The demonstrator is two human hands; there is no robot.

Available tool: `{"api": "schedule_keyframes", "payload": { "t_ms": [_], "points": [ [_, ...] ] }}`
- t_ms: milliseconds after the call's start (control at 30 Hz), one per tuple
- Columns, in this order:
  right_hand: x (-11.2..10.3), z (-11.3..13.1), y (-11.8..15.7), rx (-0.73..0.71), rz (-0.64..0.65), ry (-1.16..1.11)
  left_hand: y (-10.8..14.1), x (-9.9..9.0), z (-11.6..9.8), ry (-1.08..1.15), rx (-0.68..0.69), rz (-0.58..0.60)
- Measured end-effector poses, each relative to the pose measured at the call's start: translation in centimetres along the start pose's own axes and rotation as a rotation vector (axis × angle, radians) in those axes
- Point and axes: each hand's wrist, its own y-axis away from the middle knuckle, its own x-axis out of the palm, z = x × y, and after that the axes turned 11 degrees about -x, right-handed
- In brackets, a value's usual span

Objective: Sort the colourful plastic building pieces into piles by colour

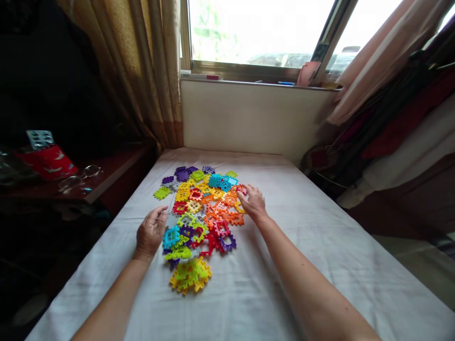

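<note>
right fingers: bent, thumb set a little off from them, tips at a red piece (241,189); whether they clamp it or only touch it, i cannot tell.
left fingers: close together and loosely curved, nothing seen between them.
right hand (255,204): at the pile's right edge, palm low, likely so the tips can reach pieces lying flat.
left hand (151,233): just beside the pile's left edge, turned inward, perhaps to keep the near pieces within reach.
notched pieces: heaped between the two hands, overlapping; the heap seems roughly grouped by colour, with orange pieces (231,200) by the right hand and a light blue piece (171,236) by the left.
far end: blue pieces (221,182) and dark purple pieces (183,174), just beyond the yellow ones.
near end: a yellow and lime cluster (191,275), nearest the wearer.
sheet (320,270): pale, spread under everything, giving the pieces a broad, soft rest.
side table (103,182): at left, glasses (91,171) near its edge, well apart from the pieces.
</note>
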Motion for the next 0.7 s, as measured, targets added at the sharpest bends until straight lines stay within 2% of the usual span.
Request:
{"api": "schedule_keyframes", "payload": {
  "t_ms": [67, 167, 233, 367, 533, 700],
  "points": [
    [0.1, -2.7, 0.4, 0.129, -0.011, 0.131, -3.1, -0.1, 0.9, -0.071, 0.051, -0.018],
    [0.7, -5.8, 0.0, 0.214, 0.01, 0.229, -9.2, 0.6, 2.2, -0.225, 0.045, 0.062],
    [1.3, -7.1, -1.1, 0.215, 0.028, 0.245, -13.2, 1.7, 2.6, -0.353, -0.037, 0.166],
    [2.8, -8.2, -4.5, 0.157, 0.064, 0.218, -19.1, 4.8, 2.9, -0.416, -0.108, 0.23],
    [4.7, -7.6, -9.1, 0.128, 0.153, 0.162, -23.1, 9.0, 2.2, -0.439, -0.155, 0.299],
    [6.2, -4.7, -11.7, 0.025, 0.301, 0.106, -23.6, 12.7, 0.0, -0.37, -0.083, 0.42]
  ]
}}
